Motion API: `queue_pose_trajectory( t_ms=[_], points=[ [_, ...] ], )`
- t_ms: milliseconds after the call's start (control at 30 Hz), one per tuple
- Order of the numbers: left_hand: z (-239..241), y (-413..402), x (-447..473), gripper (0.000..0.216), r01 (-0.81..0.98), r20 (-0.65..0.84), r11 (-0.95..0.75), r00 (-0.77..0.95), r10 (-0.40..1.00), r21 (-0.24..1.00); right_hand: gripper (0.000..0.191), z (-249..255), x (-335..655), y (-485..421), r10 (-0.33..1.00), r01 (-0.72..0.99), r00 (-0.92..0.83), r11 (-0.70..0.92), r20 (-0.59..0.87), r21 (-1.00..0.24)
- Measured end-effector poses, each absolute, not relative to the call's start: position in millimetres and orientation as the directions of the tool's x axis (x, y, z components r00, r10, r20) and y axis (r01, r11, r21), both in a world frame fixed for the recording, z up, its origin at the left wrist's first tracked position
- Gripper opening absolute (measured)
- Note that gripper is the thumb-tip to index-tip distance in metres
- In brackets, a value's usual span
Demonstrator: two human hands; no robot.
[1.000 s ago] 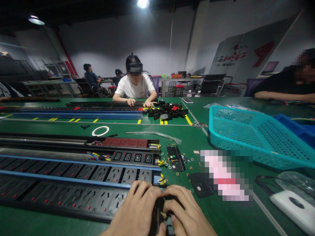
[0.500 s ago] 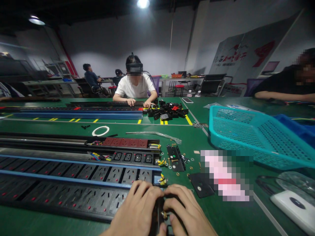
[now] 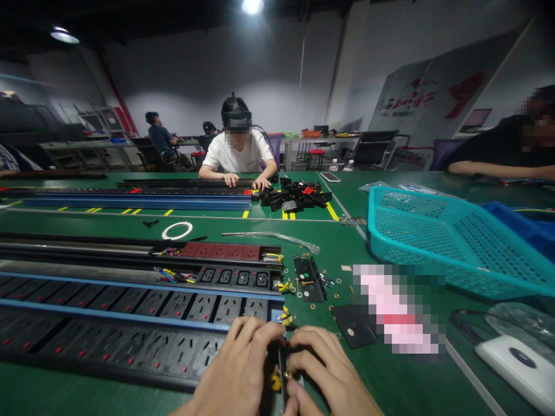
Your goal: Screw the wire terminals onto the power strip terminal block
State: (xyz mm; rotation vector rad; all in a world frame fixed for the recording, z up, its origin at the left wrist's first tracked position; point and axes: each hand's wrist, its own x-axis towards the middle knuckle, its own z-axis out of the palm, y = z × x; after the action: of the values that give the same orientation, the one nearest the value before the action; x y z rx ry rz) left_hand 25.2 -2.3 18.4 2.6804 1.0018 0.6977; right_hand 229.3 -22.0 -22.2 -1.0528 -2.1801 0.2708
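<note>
Holding the thin end plate (image 3: pixel 281 370) at bottom centre, the left hand (image 3: pixel 243 367) and right hand (image 3: pixel 327 367) are narrowed, fingers curled. The plate stands at the right end of the nearest socket strip (image 3: pixel 143 346), lower left. A brass fastener (image 3: pixel 288 375) sits beside the right fingertips; whether they grip it cannot be told.

Channel contents, left to centre: the rear channel (image 3: pixel 87 244) houses dark red sockets (image 3: pixel 221 251) and loose wires; the next carries four black sockets (image 3: pixel 234 278). Yellow wire ends (image 3: pixel 286 286) project at the right.

The teal perforated basket (image 3: pixel 433 271), right of frame, shows small pale specks on its floor. The blue tray (image 3: pixel 515 225) is partly hidden behind it; its contents cannot be determined.
</note>
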Motion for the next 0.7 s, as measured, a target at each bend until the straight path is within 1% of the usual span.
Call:
queue_pose_trajectory(
  t_ms=[133, 233, 300, 500, 700],
  points=[
    [17.8, -1.7, 24.8, 0.053, 0.568, 0.358, -0.747, 0.656, 0.664, 0.346, 0.014, -23.4, 228.7, -22.5, 0.764, 0.619, -0.418, 0.635, 0.491, -0.461],
    [18.0, -2.2, 23.2, 0.052, 0.566, 0.367, -0.749, 0.653, 0.662, 0.344, 0.019, -22.5, 228.7, -23.1, 0.764, 0.604, -0.409, 0.637, 0.499, -0.48],
    [18.1, -2.4, 23.0, 0.052, 0.562, 0.373, -0.756, 0.658, 0.654, 0.335, 0.021, -22.2, 229.0, -23.2, 0.746, 0.59, -0.424, 0.658, 0.514, -0.468],
    [17.5, -1.0, 25.7, 0.054, 0.566, 0.353, -0.755, 0.667, 0.656, 0.332, 0.015, -23.1, 228.4, -22.2, 0.745, 0.601, -0.434, 0.658, 0.506, -0.454],
    [17.2, -1.5, 23.8, 0.053, 0.557, 0.358, -0.763, 0.674, 0.646, 0.329, 0.022, -22.0, 228.1, -22.3, 0.72, 0.575, -0.42, 0.682, 0.552, -0.452]
  ],
)
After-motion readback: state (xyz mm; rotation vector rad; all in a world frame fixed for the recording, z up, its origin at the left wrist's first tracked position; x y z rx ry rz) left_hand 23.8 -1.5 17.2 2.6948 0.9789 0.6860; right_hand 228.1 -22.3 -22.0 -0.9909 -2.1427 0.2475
